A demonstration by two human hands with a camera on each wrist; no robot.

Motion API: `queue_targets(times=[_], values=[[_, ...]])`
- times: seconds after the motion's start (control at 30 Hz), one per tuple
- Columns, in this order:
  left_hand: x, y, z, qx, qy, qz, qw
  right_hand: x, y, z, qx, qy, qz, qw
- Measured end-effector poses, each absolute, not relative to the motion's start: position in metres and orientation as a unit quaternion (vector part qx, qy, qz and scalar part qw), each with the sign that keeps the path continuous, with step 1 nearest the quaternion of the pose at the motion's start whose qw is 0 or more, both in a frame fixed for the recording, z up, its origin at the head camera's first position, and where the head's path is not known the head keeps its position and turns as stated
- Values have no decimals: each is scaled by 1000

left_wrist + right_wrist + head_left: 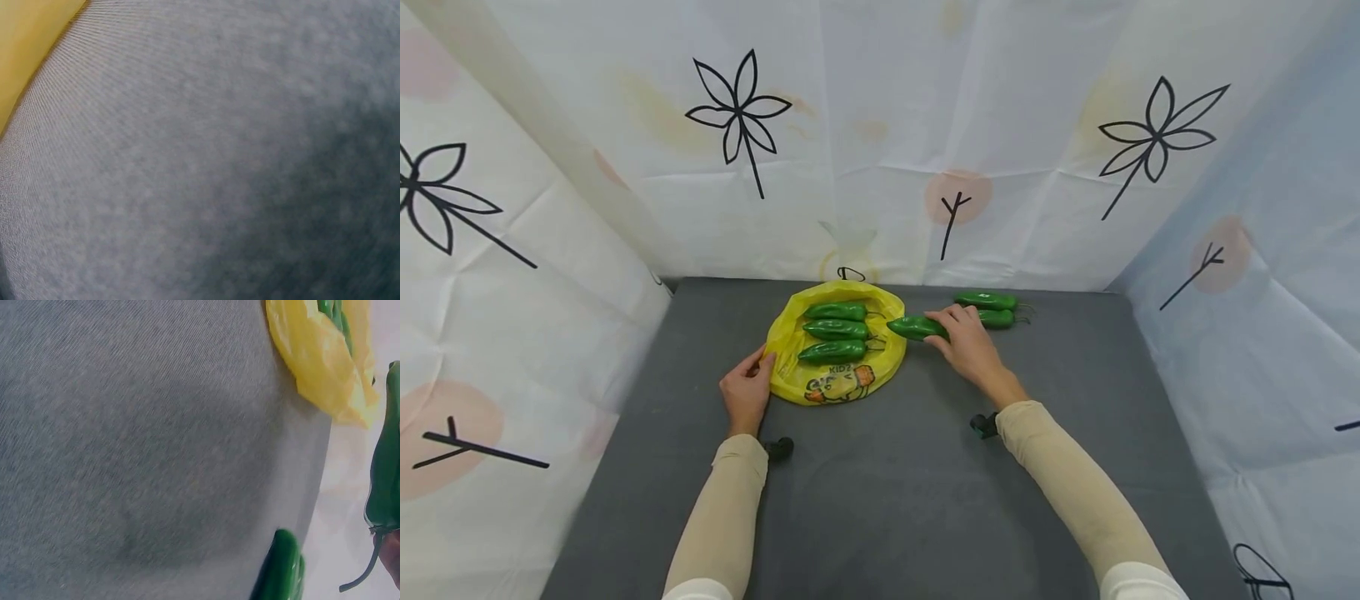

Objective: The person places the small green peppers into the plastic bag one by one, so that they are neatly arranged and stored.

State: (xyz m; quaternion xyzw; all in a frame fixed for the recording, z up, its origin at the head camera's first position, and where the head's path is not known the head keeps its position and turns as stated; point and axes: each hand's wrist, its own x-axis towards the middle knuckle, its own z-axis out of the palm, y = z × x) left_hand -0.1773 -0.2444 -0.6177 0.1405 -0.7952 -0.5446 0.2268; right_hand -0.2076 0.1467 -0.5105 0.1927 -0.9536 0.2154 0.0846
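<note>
A yellow plastic bag lies spread with its mouth up on the dark table, a printed cartoon on its near side. Three green chili peppers lie side by side inside it, stems to the right. At the bag's left rim, my left hand pinches the plastic. My right hand grips another green chili pepper, its tip pointing left at the bag's right rim. In the right wrist view this held pepper shows raised off the table, stem downward in the picture.
Two more green chili peppers lie near the table's back edge, just behind and right of my right hand. White patterned cloth walls the back and both sides of the grey table. A small dark wrist camera juts from my right wrist.
</note>
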Motion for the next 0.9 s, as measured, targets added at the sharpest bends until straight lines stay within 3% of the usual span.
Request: queue_targets(times=[0.9], values=[[-178, -244, -618, 142, -800, -536, 230, -212, 94, -498, 317, -930, 161, 99]])
